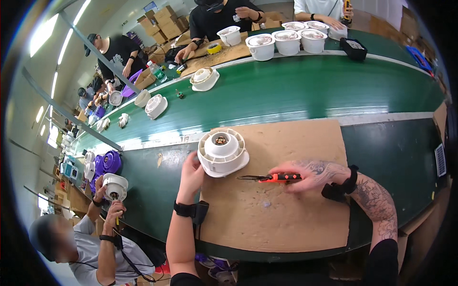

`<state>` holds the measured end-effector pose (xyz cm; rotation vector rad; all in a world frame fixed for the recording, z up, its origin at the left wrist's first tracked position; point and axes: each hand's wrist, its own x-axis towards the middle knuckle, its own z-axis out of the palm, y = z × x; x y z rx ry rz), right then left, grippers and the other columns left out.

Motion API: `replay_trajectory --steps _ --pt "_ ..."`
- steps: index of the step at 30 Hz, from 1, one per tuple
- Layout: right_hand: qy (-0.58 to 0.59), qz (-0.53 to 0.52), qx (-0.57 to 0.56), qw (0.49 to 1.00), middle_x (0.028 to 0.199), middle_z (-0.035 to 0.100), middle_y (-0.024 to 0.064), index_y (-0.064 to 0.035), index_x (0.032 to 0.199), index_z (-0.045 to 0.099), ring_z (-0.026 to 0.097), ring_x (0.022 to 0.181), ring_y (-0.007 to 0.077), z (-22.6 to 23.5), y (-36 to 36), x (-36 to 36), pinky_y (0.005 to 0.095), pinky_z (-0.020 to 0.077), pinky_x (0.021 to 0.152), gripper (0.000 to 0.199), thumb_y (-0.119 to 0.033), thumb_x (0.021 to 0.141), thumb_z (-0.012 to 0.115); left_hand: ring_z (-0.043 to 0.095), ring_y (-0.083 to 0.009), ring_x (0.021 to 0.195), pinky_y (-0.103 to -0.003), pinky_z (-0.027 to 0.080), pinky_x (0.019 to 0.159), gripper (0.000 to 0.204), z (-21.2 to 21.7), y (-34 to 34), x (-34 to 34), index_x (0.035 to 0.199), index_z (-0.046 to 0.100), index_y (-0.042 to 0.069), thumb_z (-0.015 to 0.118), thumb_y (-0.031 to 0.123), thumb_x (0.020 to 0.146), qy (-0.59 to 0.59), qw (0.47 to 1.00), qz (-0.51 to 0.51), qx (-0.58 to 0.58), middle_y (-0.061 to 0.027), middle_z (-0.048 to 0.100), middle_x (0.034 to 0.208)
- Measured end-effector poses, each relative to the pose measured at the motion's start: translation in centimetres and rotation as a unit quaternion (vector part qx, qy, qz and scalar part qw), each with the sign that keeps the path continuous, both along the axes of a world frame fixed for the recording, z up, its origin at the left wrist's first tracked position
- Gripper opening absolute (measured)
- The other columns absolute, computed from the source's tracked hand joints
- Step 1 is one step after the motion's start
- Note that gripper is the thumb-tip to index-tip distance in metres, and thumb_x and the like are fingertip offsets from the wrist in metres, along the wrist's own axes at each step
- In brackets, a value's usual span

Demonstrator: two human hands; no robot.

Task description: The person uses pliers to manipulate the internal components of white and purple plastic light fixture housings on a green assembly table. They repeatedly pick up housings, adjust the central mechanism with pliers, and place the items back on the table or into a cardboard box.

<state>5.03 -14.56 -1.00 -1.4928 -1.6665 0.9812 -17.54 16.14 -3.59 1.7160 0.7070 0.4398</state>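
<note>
The cardboard sheet (286,209) lies on the dark green bench in front of you, just short of the conveyor belt (296,90); on its far left corner sits the white round housing (223,152), open side up, its axis vertical, still in work by the look of it; your left hand (191,174) curls against its left rim, steadying it; your right hand (310,175) pinches the red-handled pliers (272,178), long axis level, nose pointing left at the housing, not yet touching.
</note>
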Motion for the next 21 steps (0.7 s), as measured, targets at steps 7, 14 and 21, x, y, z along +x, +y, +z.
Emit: replay_trajectory --steps 7,14,21 --pt "-0.045 -0.014 0.025 0.999 0.097 0.063 0.0098 -0.0047 0.119 0.061 0.062 0.092 0.0223 -0.8 0.3 -0.9 0.0353 0.0491 0.081 0.046 -0.025 0.083 0.08 0.068 -0.0246 0.104 -0.038 0.059 0.084 0.047 1.5 -1.5 1.7 0.129 0.053 -0.008 0.039 0.03 0.105 -0.154 0.893 0.001 -0.423 -0.0143 0.067 0.117" --pt "0.164 -0.083 -0.073 0.98 0.093 0.061 0.0026 -0.0045 0.11 0.06 0.059 0.084 0.0117 1.0 0.2 -1.9 0.0275 0.0493 0.075 0.042 -0.028 0.082 0.081 0.066 -0.0166 0.104 -0.034 0.059 0.083 0.041 1.2 -3.4 2.7 0.127 0.052 0.002 0.071 0.012 0.092 -0.19 0.956 0.039 -0.219 -0.0095 0.065 0.117" --pt "0.18 -0.052 -0.18 0.966 0.107 0.065 0.0055 -0.0034 0.118 0.058 0.062 0.101 0.0133 1.7 -0.2 -2.5 0.0302 0.0515 0.092 0.047 -0.025 0.084 0.082 0.061 -0.0154 0.1 -0.031 0.051 0.085 0.05 2.4 -4.7 2.6 0.128 0.051 -0.003 0.073 0.012 0.086 -0.176 0.98 0.008 0.097 -0.0095 0.063 0.111"
